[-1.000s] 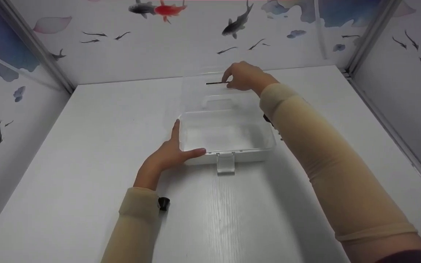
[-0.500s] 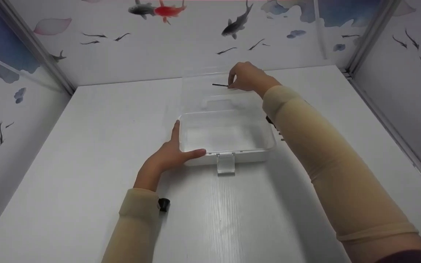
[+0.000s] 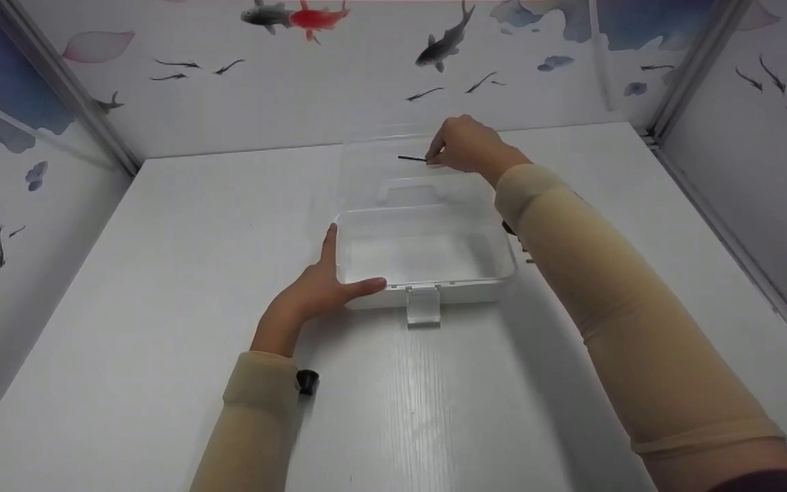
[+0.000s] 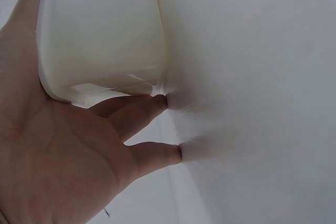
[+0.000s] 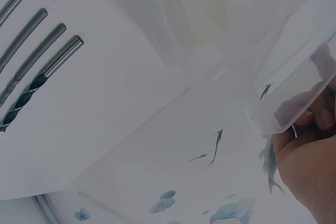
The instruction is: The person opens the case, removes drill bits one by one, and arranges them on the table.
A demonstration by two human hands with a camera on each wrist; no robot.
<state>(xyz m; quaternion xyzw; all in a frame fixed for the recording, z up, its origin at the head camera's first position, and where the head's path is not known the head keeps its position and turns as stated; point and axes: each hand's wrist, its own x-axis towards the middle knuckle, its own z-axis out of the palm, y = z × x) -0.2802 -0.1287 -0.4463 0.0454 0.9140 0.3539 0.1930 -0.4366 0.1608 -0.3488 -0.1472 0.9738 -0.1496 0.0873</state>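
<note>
A clear plastic box (image 3: 427, 282) sits on the white table, its transparent lid (image 3: 366, 164) swung back behind it. My left hand (image 3: 311, 287) cradles the box's near-left corner: the thumb lies along the front rim, and a finger runs up the left side. In the left wrist view, fingertips (image 4: 176, 153) of that hand touch the table. Over the lid, my right hand (image 3: 465, 143) pinches a thin dark drill bit (image 3: 410, 158) that points left. In the right wrist view that hand is beside the clear lid, and the bit itself is hidden.
Several drill bits (image 5: 65, 53) lie side by side on the table right of the box, mostly hidden under my right forearm in the head view. A front latch (image 3: 423, 306) hangs from the box. Printed wall panels (image 3: 229, 102) enclose the table.
My right hand has shifted slightly right, with the drill bit, and its fingers have drawn closer together. The left hand and box stay where they were.
</note>
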